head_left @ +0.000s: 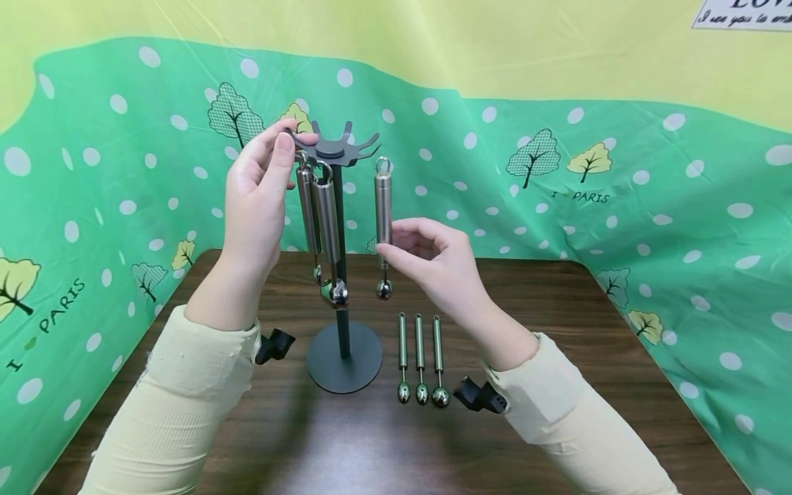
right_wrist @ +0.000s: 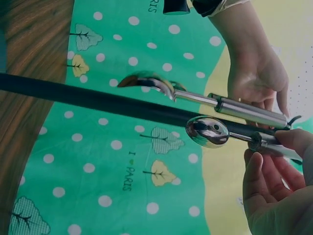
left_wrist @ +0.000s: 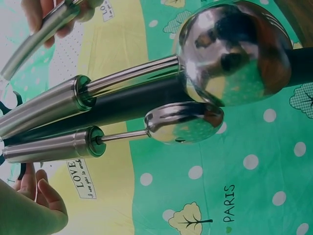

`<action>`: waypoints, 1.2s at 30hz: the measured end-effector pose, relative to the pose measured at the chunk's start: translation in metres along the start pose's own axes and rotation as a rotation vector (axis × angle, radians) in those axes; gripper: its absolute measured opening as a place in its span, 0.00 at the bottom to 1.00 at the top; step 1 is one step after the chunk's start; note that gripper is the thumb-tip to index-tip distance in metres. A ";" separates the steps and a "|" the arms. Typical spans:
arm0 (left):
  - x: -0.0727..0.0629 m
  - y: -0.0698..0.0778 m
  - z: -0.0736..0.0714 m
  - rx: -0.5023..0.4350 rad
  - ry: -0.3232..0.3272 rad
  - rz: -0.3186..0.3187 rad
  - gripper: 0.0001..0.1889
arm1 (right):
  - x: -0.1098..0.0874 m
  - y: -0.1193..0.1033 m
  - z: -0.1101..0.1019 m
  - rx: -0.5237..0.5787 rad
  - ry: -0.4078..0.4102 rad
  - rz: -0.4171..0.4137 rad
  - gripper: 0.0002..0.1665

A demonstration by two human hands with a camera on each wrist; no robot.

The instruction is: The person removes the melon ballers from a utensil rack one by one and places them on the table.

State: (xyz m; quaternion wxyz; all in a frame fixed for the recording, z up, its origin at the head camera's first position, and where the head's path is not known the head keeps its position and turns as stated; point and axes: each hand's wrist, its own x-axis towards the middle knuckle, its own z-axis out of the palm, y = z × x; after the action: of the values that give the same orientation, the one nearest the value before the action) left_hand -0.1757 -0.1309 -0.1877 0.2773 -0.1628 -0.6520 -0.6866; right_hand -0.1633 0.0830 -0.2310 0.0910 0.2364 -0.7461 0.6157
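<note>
A dark metal hanging stand with a ring of hooks on top stands on the table. My left hand pinches one of its hooks at the left. Two steel melon ballers, a nearer one and one behind it, hang by their end loops beside that hand. My right hand holds another melon baller upright, thumb and fingers on the lower handle, its loop up and scoop down. It is just right of the hooks. The right wrist view shows this baller's scoop close to the post.
Three more melon ballers, a left one, a middle one and a right one, lie side by side on the brown wood table. A patterned green and yellow cloth surrounds the table's back and sides.
</note>
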 end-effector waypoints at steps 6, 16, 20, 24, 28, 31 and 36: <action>0.000 0.000 0.001 -0.004 0.014 0.007 0.22 | -0.005 0.009 -0.011 -0.005 0.039 0.009 0.15; 0.000 -0.003 0.005 -0.051 0.064 0.061 0.19 | -0.013 0.025 -0.028 -0.010 0.079 0.047 0.15; -0.001 -0.004 0.006 -0.058 0.082 0.072 0.19 | -0.016 0.034 -0.035 -0.041 0.100 0.073 0.14; -0.002 -0.004 0.007 -0.051 0.100 0.077 0.19 | -0.019 0.047 -0.043 -0.068 0.134 0.112 0.15; -0.003 -0.004 0.008 -0.043 0.121 0.090 0.19 | -0.024 0.059 -0.050 -0.096 0.165 0.164 0.15; -0.002 -0.004 0.009 -0.047 0.134 0.102 0.18 | -0.028 0.067 -0.055 -0.130 0.177 0.205 0.16; -0.002 -0.005 0.010 -0.053 0.147 0.106 0.18 | -0.037 0.082 -0.061 -0.164 0.197 0.268 0.17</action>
State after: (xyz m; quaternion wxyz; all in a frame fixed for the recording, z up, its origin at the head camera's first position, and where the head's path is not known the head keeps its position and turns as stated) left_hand -0.1788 -0.1209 -0.1921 0.3560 -0.1534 -0.6021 -0.6980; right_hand -0.1790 0.1614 -0.3044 0.0999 0.0652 -0.8060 0.5798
